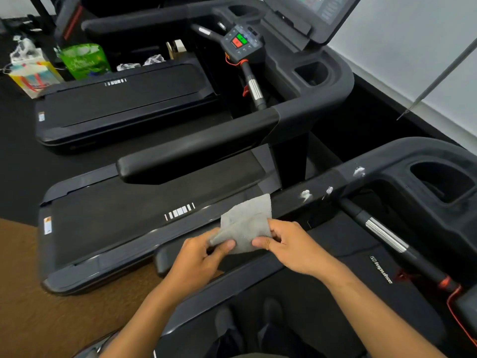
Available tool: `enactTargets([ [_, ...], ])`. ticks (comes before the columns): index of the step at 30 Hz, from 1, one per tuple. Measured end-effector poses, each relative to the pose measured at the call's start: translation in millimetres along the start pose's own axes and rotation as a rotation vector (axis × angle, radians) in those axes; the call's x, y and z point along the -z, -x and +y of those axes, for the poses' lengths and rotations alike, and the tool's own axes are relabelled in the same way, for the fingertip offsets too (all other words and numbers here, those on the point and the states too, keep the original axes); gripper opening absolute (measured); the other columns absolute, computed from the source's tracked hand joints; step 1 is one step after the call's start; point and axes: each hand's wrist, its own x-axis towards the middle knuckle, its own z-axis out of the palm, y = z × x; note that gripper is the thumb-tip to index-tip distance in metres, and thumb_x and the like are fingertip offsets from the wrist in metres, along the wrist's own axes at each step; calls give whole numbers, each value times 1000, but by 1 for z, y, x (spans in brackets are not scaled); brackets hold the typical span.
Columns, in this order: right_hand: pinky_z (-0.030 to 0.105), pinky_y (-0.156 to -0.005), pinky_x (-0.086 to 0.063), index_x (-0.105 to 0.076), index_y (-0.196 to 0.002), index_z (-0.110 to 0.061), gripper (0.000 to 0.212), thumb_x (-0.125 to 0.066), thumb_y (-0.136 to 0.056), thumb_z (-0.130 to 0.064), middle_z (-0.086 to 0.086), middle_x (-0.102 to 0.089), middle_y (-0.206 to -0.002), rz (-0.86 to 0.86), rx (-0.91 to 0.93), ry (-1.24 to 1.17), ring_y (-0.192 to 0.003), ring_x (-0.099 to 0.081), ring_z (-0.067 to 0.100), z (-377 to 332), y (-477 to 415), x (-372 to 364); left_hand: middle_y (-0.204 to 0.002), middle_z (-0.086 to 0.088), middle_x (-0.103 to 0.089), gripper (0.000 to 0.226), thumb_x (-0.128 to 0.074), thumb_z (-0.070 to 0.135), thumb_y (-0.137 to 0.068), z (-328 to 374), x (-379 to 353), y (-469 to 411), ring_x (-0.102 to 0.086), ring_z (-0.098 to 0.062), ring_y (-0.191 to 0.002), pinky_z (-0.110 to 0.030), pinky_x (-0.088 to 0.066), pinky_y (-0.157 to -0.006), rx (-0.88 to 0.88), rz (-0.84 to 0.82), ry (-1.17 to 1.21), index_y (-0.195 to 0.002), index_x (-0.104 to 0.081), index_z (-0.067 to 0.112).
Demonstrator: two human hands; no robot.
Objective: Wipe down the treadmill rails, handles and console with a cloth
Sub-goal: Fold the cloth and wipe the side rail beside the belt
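Hands meet above the black treadmill side rail [291,200]: the left hand [200,254] and the right hand [291,245] each pinch a bottom corner of the small grey folded terry cloth [246,223], fingers clamped on it. White smears [305,194] mark the rail just beyond the cloth, near the black moulded cup-holder console [438,182].

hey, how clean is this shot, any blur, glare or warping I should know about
Head view: wide-angle warping bends the wall edge and treadmills; soft motion blur overall; glare streaks on the near treadmill's side rail; the cloth and both hands read clearly; the console screen is cropped and blurry.
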Motion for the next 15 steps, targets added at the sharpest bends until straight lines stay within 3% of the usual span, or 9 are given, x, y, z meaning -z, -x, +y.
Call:
enactTargets([
  [3, 26, -86, -59, -73, -117, -28, 20, -63, -102, -39, -11, -77, -106, 111, -36, -75, -101, -71, 4, -1, -10, 2, -96, 31, -74, 11, -69, 33, -98, 3, 0, -24, -71, 7, -90, -19, -57, -74, 61, 164, -28, -103, -71, 43],
  [4, 35, -87, -61, -73, -117, -26, 24, -62, -103, -42, -5, -77, -105, 146, -55, -78, -100, -72, 9, 0, -15, 3, -87, 26, -75, 6, -70, 37, -97, 4, -1, -34, -70, 6, -80, -18, -55, -66, 83, 201, -48, -92, -71, 40],
  [6, 44, -86, -62, -73, -111, -26, 24, -61, -102, -44, -1, -77, -100, 207, -103, -75, -96, -73, 17, 2, -25, 3, -73, 5, -73, 27, -71, 40, -96, 5, -4, -54, -64, -1, -61, -21, -49, -51, 122, 236, -98, -75, -68, 23],
  [8, 43, -81, -62, -74, -101, -23, 21, -63, -102, -41, -1, -76, -92, 277, -175, -69, -91, -73, 20, 3, -35, 3, -70, -8, -70, 37, -73, 40, -95, 10, -8, -70, -66, -9, -53, -24, -49, -40, 201, 210, -50, -75, -65, 9],
  [10, 41, -71, -58, -70, -89, -15, 25, -66, -99, -38, 3, -73, -86, 350, -230, -34, -83, -70, 23, 2, -45, 2, -66, -11, -68, 43, -73, 42, -94, 12, -10, -83, -66, -16, -46, -27, -47, -34, 261, 200, -82, -75, -63, 5],
  [12, 35, -61, -50, -62, -82, -8, 33, -72, -94, -37, 7, -67, -79, 407, -270, 74, -72, -63, 22, 1, -54, 1, -64, -6, -66, 47, -71, 48, -92, 10, -12, -93, -66, -22, -49, -34, -49, -38, 324, 191, -253, -75, -61, 6],
  [15, 36, -68, -52, -62, -95, -12, 38, -79, -86, -45, 2, -65, -88, 427, -320, 256, -80, -63, 21, -3, -60, 1, -89, 7, -69, 46, -68, 64, -85, 3, -12, -103, -69, -24, -91, -37, -56, -72, 451, 130, -499, -95, -67, 19],
])
